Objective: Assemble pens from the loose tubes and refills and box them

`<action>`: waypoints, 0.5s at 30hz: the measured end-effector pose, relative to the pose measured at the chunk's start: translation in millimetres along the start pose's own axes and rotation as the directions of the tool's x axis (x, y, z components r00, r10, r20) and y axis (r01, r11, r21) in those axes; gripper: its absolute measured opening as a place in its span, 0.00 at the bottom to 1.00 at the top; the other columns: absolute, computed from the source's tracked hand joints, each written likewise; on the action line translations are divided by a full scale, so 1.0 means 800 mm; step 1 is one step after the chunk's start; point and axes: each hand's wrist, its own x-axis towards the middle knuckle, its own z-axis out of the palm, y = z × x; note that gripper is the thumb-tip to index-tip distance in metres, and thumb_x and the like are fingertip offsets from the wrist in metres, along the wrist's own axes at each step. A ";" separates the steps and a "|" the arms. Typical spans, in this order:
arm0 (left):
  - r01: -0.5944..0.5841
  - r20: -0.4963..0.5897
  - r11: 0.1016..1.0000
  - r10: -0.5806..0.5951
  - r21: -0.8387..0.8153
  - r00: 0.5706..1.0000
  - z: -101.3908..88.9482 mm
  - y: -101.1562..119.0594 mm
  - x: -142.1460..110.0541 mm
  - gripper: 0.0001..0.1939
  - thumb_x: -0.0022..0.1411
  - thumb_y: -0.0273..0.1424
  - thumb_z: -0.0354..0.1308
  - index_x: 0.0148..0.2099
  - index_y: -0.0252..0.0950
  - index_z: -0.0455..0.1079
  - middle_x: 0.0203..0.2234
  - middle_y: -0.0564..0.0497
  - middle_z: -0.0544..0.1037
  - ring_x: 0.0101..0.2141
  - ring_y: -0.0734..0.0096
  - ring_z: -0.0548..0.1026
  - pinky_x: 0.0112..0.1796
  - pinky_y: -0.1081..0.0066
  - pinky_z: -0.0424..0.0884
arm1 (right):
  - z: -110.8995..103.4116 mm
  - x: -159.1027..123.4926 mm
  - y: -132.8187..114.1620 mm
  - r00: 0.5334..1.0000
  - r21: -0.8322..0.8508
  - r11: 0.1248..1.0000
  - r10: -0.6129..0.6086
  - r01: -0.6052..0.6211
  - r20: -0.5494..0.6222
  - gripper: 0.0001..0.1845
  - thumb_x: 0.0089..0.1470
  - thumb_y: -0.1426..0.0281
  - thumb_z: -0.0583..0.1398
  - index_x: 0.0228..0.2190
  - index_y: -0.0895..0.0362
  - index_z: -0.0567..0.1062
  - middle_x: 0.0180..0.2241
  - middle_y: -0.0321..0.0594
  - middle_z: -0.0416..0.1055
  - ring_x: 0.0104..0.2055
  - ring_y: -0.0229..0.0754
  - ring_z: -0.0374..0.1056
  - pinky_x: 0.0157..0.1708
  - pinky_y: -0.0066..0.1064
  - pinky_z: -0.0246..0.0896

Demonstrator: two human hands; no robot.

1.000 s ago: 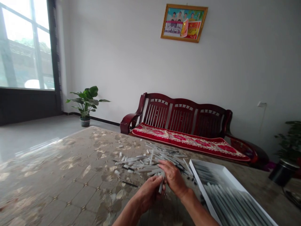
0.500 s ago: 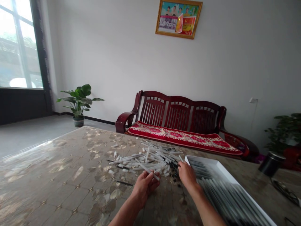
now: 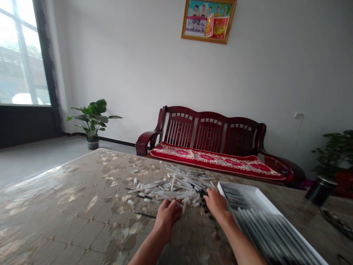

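Head cam: 2 hands (image 3: 166, 217) (image 3: 216, 204) on rod pile (image 3: 168, 187), 1 tray (image 3: 264, 206)

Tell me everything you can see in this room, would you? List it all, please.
white rods: many, white, loose heap on table
small dark pieces: several, black, beside heap
table: one, beige patterned, foreground
tray: one, white, right of heap, filled with long rods
long rods: many, grey-white, in tray
wooden bench: one, dark red, against wall
cushion: one, red patterned, on bench
framed picture: one, gold frame, on wall
potted plant: one, green, by window
window: one, bright, far left
black canister: one, black, far right
left hand: one, at heap's near edge
right hand: one, touching heap's edge
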 end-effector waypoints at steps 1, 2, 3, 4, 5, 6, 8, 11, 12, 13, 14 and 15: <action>-0.009 -0.007 1.000 0.009 -0.009 1.000 0.000 0.001 0.001 0.06 0.62 0.21 0.58 0.37 0.36 0.66 0.30 0.46 0.83 0.26 0.71 0.81 0.31 0.73 0.76 | -0.001 0.000 -0.002 1.000 -0.001 1.000 -0.009 0.009 0.004 0.09 0.58 0.69 0.59 0.40 0.54 0.77 0.46 0.44 0.76 0.46 0.47 0.74 0.38 0.32 0.64; -0.015 -0.009 1.000 0.014 -0.017 1.000 0.000 0.002 0.001 0.06 0.62 0.21 0.58 0.36 0.36 0.66 0.30 0.45 0.83 0.26 0.71 0.81 0.32 0.72 0.76 | -0.002 0.000 -0.003 1.000 -0.003 1.000 -0.020 0.020 0.008 0.08 0.58 0.69 0.59 0.39 0.53 0.77 0.45 0.43 0.76 0.46 0.46 0.74 0.38 0.31 0.64; -0.016 -0.006 1.000 0.016 -0.021 1.000 -0.001 0.002 0.002 0.05 0.62 0.22 0.59 0.36 0.36 0.66 0.30 0.45 0.83 0.27 0.71 0.81 0.32 0.71 0.76 | -0.004 0.000 -0.005 0.999 -0.004 1.000 -0.031 0.031 0.010 0.08 0.58 0.69 0.59 0.39 0.53 0.78 0.44 0.42 0.76 0.45 0.46 0.74 0.37 0.31 0.63; -0.015 -0.001 1.000 0.015 -0.022 1.000 -0.001 0.002 0.003 0.05 0.61 0.23 0.59 0.36 0.36 0.66 0.30 0.45 0.83 0.27 0.70 0.81 0.33 0.71 0.76 | -0.006 -0.002 -0.006 0.999 -0.006 0.999 -0.041 0.041 0.011 0.07 0.58 0.69 0.59 0.38 0.53 0.78 0.44 0.42 0.77 0.45 0.45 0.74 0.37 0.31 0.63; -0.012 0.008 1.000 0.012 -0.018 1.000 -0.002 0.002 0.003 0.05 0.61 0.23 0.60 0.36 0.35 0.67 0.31 0.45 0.83 0.27 0.70 0.81 0.33 0.71 0.76 | -0.009 -0.004 -0.007 0.999 -0.007 0.999 -0.050 0.050 0.011 0.07 0.58 0.69 0.59 0.37 0.53 0.78 0.43 0.41 0.77 0.44 0.45 0.74 0.37 0.31 0.63; -0.009 0.022 1.000 0.010 -0.010 1.000 -0.003 0.001 0.003 0.05 0.60 0.24 0.62 0.36 0.35 0.67 0.31 0.45 0.83 0.28 0.70 0.81 0.33 0.71 0.76 | -0.012 -0.007 -0.007 0.998 -0.009 0.998 -0.055 0.055 0.010 0.07 0.58 0.69 0.58 0.36 0.53 0.78 0.42 0.42 0.77 0.44 0.45 0.75 0.37 0.31 0.63; -0.008 0.058 1.000 0.007 0.012 0.998 -0.003 -0.001 0.003 0.05 0.59 0.27 0.64 0.35 0.35 0.69 0.31 0.45 0.83 0.28 0.70 0.81 0.33 0.72 0.76 | -0.019 -0.015 -0.008 0.999 -0.015 0.999 -0.053 0.053 -0.004 0.08 0.59 0.69 0.57 0.35 0.53 0.78 0.41 0.42 0.77 0.43 0.46 0.75 0.36 0.31 0.62; 0.007 0.120 0.999 -0.013 0.050 0.993 -0.003 -0.006 0.000 0.07 0.58 0.30 0.65 0.34 0.34 0.71 0.33 0.44 0.83 0.30 0.70 0.81 0.35 0.72 0.76 | -0.028 -0.035 -0.012 0.998 0.001 1.000 -0.030 0.030 -0.064 0.09 0.59 0.69 0.56 0.33 0.53 0.77 0.39 0.42 0.77 0.41 0.45 0.75 0.34 0.31 0.60; 0.019 0.140 0.998 -0.028 0.062 0.990 -0.002 -0.007 -0.002 0.07 0.57 0.31 0.66 0.34 0.34 0.72 0.33 0.44 0.83 0.30 0.70 0.81 0.35 0.72 0.76 | -0.030 -0.044 -0.015 0.996 0.023 0.999 -0.023 0.025 -0.090 0.10 0.59 0.69 0.55 0.32 0.52 0.77 0.38 0.42 0.77 0.40 0.45 0.75 0.33 0.30 0.59; 0.033 0.161 0.997 -0.044 0.075 0.986 -0.002 -0.009 -0.004 0.08 0.57 0.32 0.67 0.34 0.33 0.72 0.34 0.44 0.83 0.31 0.70 0.81 0.35 0.72 0.76 | -0.031 -0.053 -0.019 0.993 0.054 0.998 -0.021 0.027 -0.115 0.10 0.59 0.69 0.55 0.31 0.52 0.76 0.36 0.41 0.77 0.39 0.44 0.74 0.32 0.30 0.58; 0.045 0.184 0.995 -0.060 0.087 0.981 -0.001 -0.010 -0.006 0.09 0.56 0.33 0.68 0.34 0.33 0.73 0.34 0.44 0.83 0.32 0.70 0.81 0.35 0.73 0.75 | -0.032 -0.063 -0.025 0.990 0.093 0.995 -0.026 0.039 -0.136 0.10 0.58 0.69 0.55 0.30 0.52 0.76 0.35 0.40 0.77 0.38 0.44 0.74 0.31 0.29 0.57; 0.053 0.213 0.994 -0.072 0.097 0.974 -0.001 -0.011 -0.008 0.10 0.54 0.33 0.68 0.35 0.33 0.74 0.34 0.44 0.83 0.32 0.70 0.81 0.34 0.74 0.75 | -0.032 -0.073 -0.031 0.987 0.138 0.989 -0.036 0.058 -0.155 0.10 0.58 0.70 0.55 0.29 0.53 0.75 0.33 0.39 0.77 0.36 0.43 0.74 0.31 0.29 0.56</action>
